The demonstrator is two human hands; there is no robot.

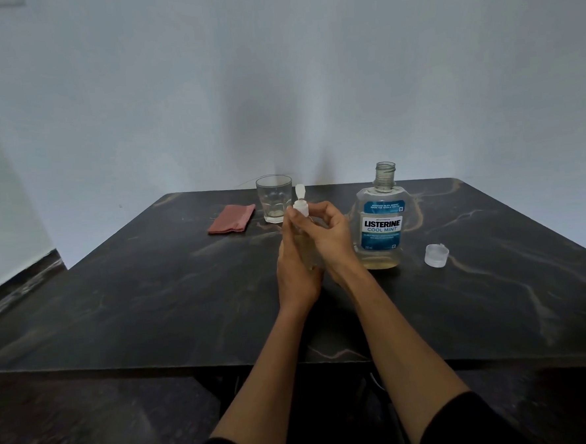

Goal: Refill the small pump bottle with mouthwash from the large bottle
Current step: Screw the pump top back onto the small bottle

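The small clear pump bottle [306, 249] stands upright at the table's middle, its white pump head [301, 204] sticking up above my hands. My left hand [296, 262] grips the bottle's body from the left. My right hand [332, 238] curls around the bottle's upper part near the pump collar. Just to the right stands the large mouthwash bottle [381, 223] with a blue label, uncapped, holding a little pale liquid at the bottom. Its clear cap [436, 255] lies on the table further right.
An empty drinking glass [274, 199] stands behind the pump bottle near the far edge. A folded reddish cloth [232, 218] lies to its left. The dark marbled table [135, 300] stands against a pale wall.
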